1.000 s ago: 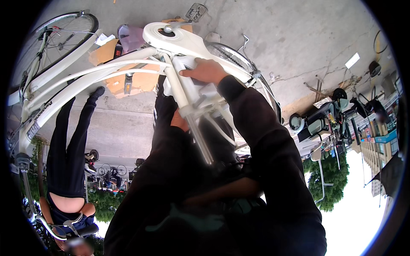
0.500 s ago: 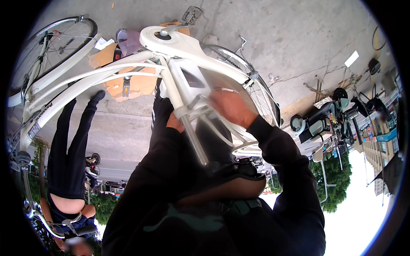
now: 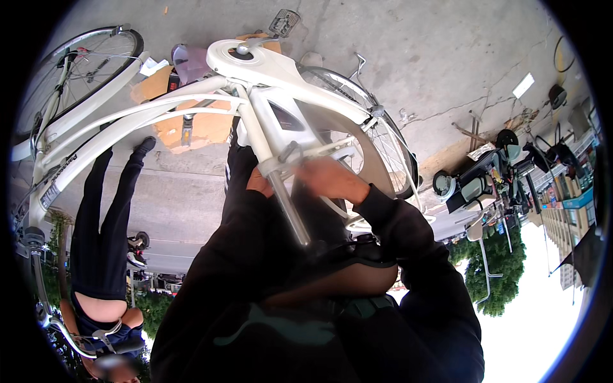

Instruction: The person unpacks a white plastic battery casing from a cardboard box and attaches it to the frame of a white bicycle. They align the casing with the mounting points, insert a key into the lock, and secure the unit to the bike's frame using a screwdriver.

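A white bicycle frame (image 3: 290, 76) stands before me, its silver seat post (image 3: 288, 214) running down toward a dark brown saddle (image 3: 332, 285) close to my body. My left hand (image 3: 259, 184) is curled against the left side of the seat tube (image 3: 255, 131) at the clamp (image 3: 274, 166); its fingertips are hidden behind. To the right of the clamp is my right hand (image 3: 333, 180), fingers bent in and blurred at the tips. What they pinch cannot be made out. A silver battery case (image 3: 281, 118) sits behind the seat tube. A translucent wheel guard (image 3: 373, 153) covers part of the rear wheel.
A flattened cardboard piece (image 3: 207, 127) with tools lies on the ground beyond the frame. The front wheel (image 3: 89, 70) is at far left. Another person (image 3: 102, 217) stands at left, near the handlebar. Parked scooters (image 3: 482, 175) stand at right.
My right hand has moved left and slightly down, closer to the seat clamp, uncovering more of the wheel guard. My left hand has stayed at the seat tube.
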### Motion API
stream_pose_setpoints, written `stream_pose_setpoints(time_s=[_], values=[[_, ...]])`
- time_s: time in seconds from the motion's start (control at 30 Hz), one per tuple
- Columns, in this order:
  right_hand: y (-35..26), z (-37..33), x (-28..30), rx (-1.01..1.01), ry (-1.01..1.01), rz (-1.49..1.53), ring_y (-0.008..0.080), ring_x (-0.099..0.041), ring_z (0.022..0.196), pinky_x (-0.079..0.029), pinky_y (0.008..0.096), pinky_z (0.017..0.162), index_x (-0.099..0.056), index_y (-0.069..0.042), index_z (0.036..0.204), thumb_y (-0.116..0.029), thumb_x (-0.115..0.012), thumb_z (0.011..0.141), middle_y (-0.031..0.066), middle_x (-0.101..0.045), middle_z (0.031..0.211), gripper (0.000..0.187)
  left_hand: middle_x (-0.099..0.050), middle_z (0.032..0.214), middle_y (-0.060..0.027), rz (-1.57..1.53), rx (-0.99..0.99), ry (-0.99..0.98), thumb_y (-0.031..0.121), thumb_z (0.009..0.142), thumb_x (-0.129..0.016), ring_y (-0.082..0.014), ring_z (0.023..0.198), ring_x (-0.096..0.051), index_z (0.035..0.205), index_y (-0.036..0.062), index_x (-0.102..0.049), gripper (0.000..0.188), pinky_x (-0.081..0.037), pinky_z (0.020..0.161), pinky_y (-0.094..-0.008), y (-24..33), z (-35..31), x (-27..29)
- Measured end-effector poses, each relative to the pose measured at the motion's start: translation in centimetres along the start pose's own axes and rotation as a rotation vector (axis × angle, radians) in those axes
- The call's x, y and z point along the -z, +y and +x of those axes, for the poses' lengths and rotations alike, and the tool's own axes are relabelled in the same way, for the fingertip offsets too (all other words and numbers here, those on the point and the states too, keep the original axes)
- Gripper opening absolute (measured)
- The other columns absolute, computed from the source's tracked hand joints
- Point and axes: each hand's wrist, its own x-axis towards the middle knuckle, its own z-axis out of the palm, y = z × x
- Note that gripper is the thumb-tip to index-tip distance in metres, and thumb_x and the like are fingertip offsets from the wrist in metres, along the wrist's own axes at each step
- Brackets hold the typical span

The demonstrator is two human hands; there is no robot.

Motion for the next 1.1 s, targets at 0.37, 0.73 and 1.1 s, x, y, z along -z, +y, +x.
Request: stream_pose_setpoints(time_s=[0.37,0.73,1.1], values=[[1.7,0.2,4.9,0.422,0.603,-0.217,0.0359,-0.068,0.078,-0.053,0.0406,0.073,-0.071,-0.003,0.105,-0.037,-0.064,0.095,0.0211,-0.071,0.09,0.036,-0.071,0.104,-0.0107,-0.151,0.023,0.036,0.023,0.091,-0.069,-0.0241,0.094,-0.068,0.114,-0.0008,-0.068,0.034,-0.055,0.097,-0.0428,0.0,0.7,0.2],[-3.4,11.7,4.4,-0.019,0.333,-0.169,0.0438,-0.065,0.112,-0.05,0.0477,0.098,-0.042,0.008,0.14,-0.064,-0.069,0.082,0.0311,-0.066,0.116,0.097,-0.069,0.107,-0.0103,-0.019,-0.035,-0.011,0.023,0.089,-0.071,-0.0252,0.102,-0.066,0.112,0.0,-0.067,0.033,-0.051,0.1,-0.0425,0.8,-1.0,-2.3],[-3.5,11.4,2.9,-0.05,0.435,-0.273,0.0385,-0.068,0.105,-0.053,0.0469,0.09,-0.052,-0.004,0.131,-0.063,-0.069,0.079,0.0195,-0.071,0.109,0.081,-0.069,0.109,-0.0117,-0.075,0.004,-0.112,0.018,0.094,-0.066,-0.0271,0.101,-0.068,0.116,-0.0017,-0.064,0.03,-0.056,0.095,-0.0425,-0.4,0.1,0.7]])
